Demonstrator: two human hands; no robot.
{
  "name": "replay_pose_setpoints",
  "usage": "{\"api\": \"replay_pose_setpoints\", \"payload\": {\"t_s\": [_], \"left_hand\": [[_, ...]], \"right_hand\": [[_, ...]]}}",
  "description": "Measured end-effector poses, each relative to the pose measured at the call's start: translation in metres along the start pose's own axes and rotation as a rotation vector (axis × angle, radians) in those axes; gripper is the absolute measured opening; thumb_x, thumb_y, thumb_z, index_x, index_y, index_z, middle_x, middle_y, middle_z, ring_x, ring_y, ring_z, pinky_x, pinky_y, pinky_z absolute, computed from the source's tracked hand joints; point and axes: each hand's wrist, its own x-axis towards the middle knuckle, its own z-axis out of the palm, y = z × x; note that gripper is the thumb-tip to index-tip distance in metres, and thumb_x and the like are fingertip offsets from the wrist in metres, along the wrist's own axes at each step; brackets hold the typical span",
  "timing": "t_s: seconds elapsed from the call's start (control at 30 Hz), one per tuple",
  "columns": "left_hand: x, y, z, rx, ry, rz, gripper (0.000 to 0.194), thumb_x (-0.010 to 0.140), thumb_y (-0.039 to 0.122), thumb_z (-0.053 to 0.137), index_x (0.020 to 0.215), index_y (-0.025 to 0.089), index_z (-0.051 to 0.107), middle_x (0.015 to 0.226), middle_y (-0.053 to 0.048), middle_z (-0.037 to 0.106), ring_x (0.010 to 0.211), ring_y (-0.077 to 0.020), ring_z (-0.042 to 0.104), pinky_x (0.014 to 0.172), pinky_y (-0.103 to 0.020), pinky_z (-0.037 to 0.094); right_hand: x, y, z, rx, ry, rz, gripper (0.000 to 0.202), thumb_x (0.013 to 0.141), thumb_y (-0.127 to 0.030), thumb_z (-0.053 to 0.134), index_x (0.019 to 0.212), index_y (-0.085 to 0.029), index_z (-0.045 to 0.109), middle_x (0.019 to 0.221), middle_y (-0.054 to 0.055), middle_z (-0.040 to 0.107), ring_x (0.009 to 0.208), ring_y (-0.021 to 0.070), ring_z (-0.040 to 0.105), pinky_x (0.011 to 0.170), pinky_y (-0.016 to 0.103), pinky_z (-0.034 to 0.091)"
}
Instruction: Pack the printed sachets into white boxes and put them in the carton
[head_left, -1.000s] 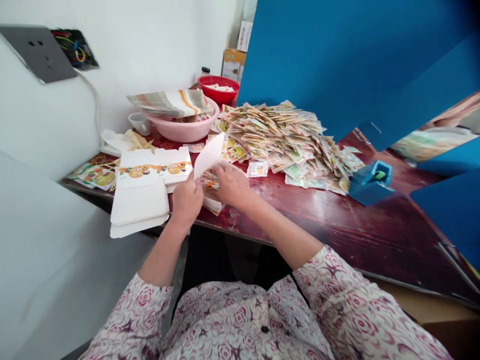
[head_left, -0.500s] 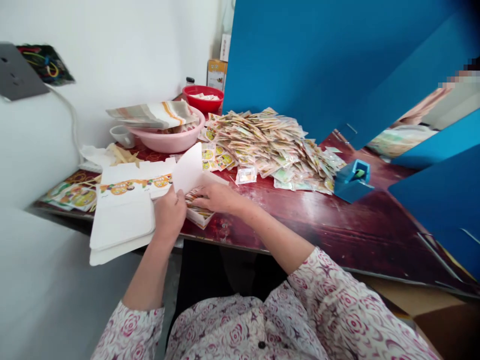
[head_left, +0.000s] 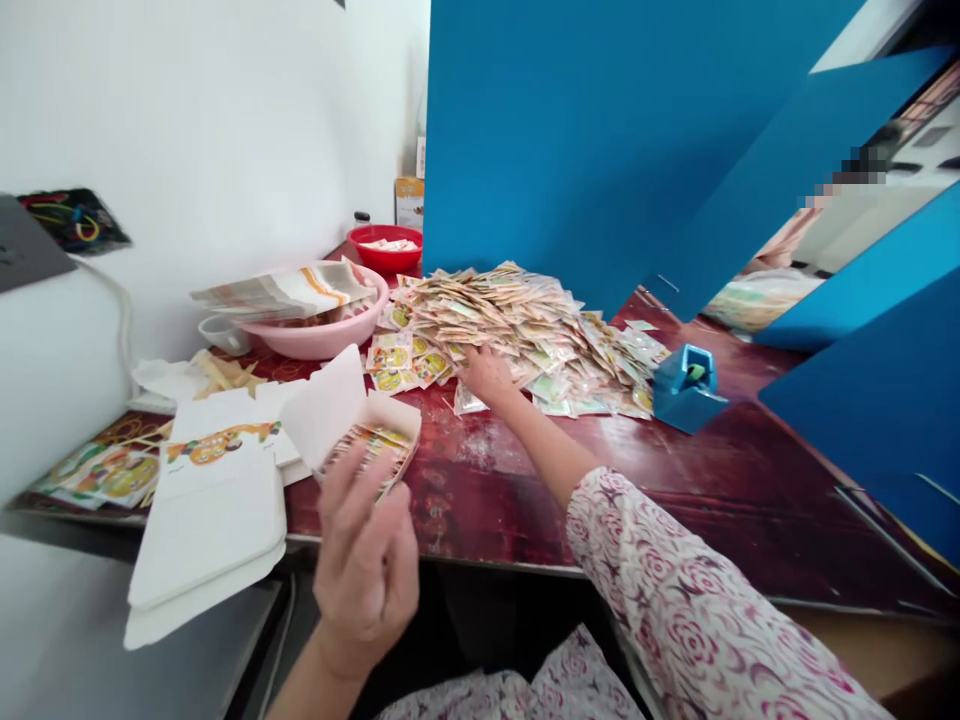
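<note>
An open white box (head_left: pixel 403 420) with its lid raised stands on the dark red table, and rows of small packets (head_left: pixel 375 441) fill it. My left hand (head_left: pixel 366 560) is raised in front of the box, fingers apart, with nothing in it. My right hand (head_left: pixel 486 374) reaches to the front edge of a large heap of packets (head_left: pixel 517 310); its fingertips are hidden among them. To the left of the box lie flat white cartons (head_left: pixel 214 510) with a printed orange band, stacked and overhanging the table edge.
Behind the cartons sit a pink basin (head_left: pixel 319 338) holding folded sheets, a white cup (head_left: pixel 223 335) and a red bowl (head_left: pixel 386 257). A blue tape dispenser (head_left: pixel 686 390) stands right of the heap. Blue panels (head_left: pixel 600 130) rise behind. Printed bags (head_left: pixel 112 475) lie at far left.
My left hand has let go of the box and come back toward me, opening. My right hand has left the packets in the box and moved right to the heap. The view has shifted.
</note>
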Motion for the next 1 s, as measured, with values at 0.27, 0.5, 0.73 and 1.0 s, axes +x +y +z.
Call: {"api": "replay_pose_setpoints", "payload": {"t_s": [0.27, 0.5, 0.73, 1.0], "left_hand": [[-0.026, 0.012, 0.052, -0.186, -0.244, -0.013, 0.052, 0.090, 0.004, 0.048, 0.132, 0.033, 0.058, 0.121, -0.007, 0.073, 0.127, -0.0252, 0.063, 0.106, -0.055, 0.055], [-0.031, -0.006, 0.084, -0.238, -0.391, -0.341, 0.043, 0.094, 0.015, 0.049, 0.134, 0.026, 0.057, 0.142, -0.010, 0.060, 0.134, -0.0244, 0.057, 0.111, -0.047, 0.052], [-0.024, -0.009, 0.133, -0.238, -0.670, -0.368, 0.070, 0.085, 0.014, 0.058, 0.152, 0.019, 0.036, 0.160, -0.017, 0.037, 0.149, -0.0290, 0.036, 0.117, -0.051, 0.042], [-0.028, -0.003, 0.137, -0.054, -0.892, -0.052, 0.018, 0.094, 0.016, 0.055, 0.100, 0.015, 0.072, 0.113, -0.012, 0.073, 0.107, -0.0261, 0.067, 0.099, -0.044, 0.052]], "right_hand": [[0.009, 0.025, -0.015, 0.073, -0.022, 0.025, 0.034, 0.098, -0.023, 0.045, 0.121, -0.015, 0.069, 0.108, 0.019, 0.074, 0.099, 0.0277, 0.070, 0.089, 0.040, 0.052], [-0.070, 0.088, -0.003, 0.603, 0.151, -0.048, 0.034, 0.091, -0.030, 0.056, 0.120, -0.023, 0.073, 0.123, 0.008, 0.073, 0.116, 0.0240, 0.067, 0.104, 0.038, 0.050], [-0.175, 0.107, 0.006, 0.827, -0.001, -0.035, 0.033, 0.084, -0.028, 0.061, 0.114, -0.030, 0.076, 0.125, 0.004, 0.072, 0.120, 0.0254, 0.066, 0.111, 0.048, 0.046], [-0.226, 0.115, -0.012, 0.816, -0.061, -0.094, 0.043, 0.079, -0.012, 0.050, 0.111, -0.025, 0.076, 0.127, 0.005, 0.071, 0.127, 0.0245, 0.061, 0.114, 0.050, 0.042]]}}
